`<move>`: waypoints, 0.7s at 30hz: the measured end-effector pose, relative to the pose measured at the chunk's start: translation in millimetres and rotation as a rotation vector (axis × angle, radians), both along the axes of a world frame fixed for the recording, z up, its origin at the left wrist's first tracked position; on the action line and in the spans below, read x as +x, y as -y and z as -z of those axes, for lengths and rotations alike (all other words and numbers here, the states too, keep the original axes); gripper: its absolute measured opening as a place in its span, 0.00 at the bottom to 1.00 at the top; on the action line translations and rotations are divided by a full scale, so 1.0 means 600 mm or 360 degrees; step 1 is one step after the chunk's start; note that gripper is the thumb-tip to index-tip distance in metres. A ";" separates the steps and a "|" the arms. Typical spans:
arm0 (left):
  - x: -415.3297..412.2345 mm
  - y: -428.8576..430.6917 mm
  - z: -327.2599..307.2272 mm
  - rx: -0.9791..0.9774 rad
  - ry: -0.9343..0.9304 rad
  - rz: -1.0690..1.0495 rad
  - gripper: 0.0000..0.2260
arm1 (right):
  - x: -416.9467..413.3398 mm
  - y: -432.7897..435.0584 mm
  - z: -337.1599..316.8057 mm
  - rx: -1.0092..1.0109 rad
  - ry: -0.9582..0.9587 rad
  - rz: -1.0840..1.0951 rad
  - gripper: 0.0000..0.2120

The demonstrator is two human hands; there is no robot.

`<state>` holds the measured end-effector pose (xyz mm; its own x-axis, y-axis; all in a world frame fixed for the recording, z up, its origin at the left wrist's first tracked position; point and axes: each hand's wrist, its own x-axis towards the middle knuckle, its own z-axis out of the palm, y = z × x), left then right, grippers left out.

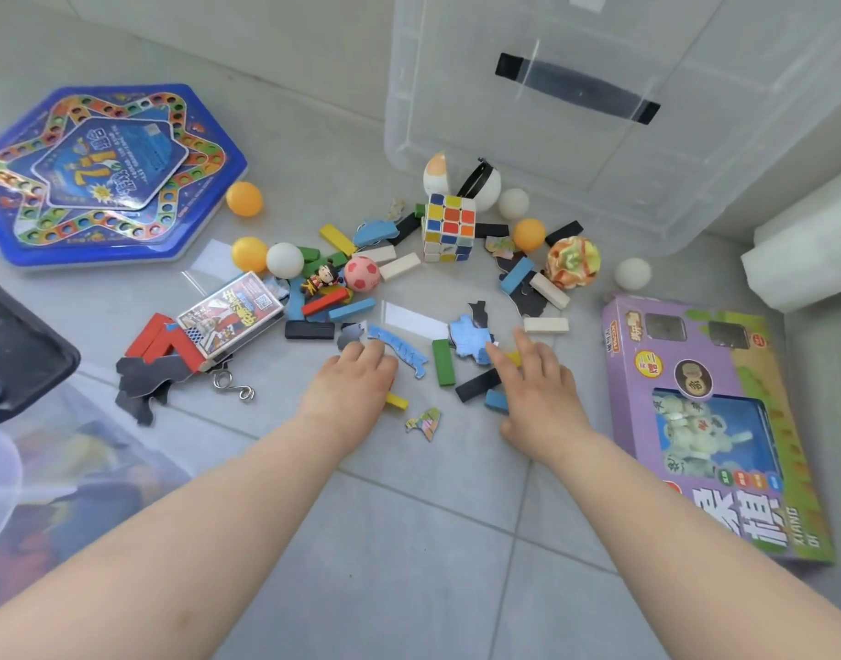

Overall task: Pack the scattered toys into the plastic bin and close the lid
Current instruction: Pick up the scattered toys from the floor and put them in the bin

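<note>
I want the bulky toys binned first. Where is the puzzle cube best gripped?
Probably from above, pinching two opposite side faces of the puzzle cube: it sits flat with its upper half free, while black blocks crowd its base.

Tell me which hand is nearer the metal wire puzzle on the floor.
Left. The left hand lies just right of the metal wire puzzle; the right hand is farther right, beyond the green block.

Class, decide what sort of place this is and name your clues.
Probably the floor of a room at home: grey floor tiles, a puzzle cube and purple game box lying loose, and a clear plastic bin.
</note>
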<state>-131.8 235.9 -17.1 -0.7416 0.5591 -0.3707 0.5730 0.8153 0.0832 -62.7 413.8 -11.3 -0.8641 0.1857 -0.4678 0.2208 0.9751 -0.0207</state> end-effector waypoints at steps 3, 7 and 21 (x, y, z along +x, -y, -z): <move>0.008 -0.001 0.002 -0.0075 -0.0126 0.0084 0.13 | -0.018 -0.001 0.007 -0.0053 0.0044 0.0041 0.36; 0.024 -0.003 0.001 -0.0096 0.0007 0.0051 0.14 | -0.026 -0.014 0.007 -0.0077 -0.0065 0.0091 0.29; 0.024 0.014 -0.053 0.0333 0.0421 -0.0368 0.17 | 0.012 -0.017 0.004 -0.0250 -0.0055 0.0313 0.19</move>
<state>-117.3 227.3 14.9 -0.7510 0.4724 -0.4613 0.3133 0.8699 0.3809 -55.7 424.1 -13.4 -0.8345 0.2791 -0.4751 0.4022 0.8979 -0.1791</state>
